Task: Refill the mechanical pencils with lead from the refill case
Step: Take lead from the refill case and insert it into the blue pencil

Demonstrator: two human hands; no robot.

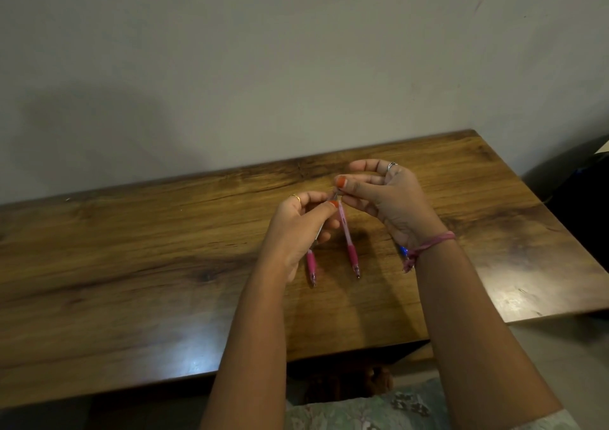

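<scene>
I see the pink pencil [346,232] hanging tip-down from my left hand [298,228], whose thumb and fingers pinch its top end. My right hand [389,195] pinches something tiny just above that opening, too small to identify. A second pink pencil [311,266] lies under my left palm. Lead could snap if misaligned, or drop onto the table [131,248].

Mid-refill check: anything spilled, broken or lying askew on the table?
Nothing stands out. Both hands, left and right, hold pink pencils above the table; no loose lead shows, though it may be too thin to see.
</scene>
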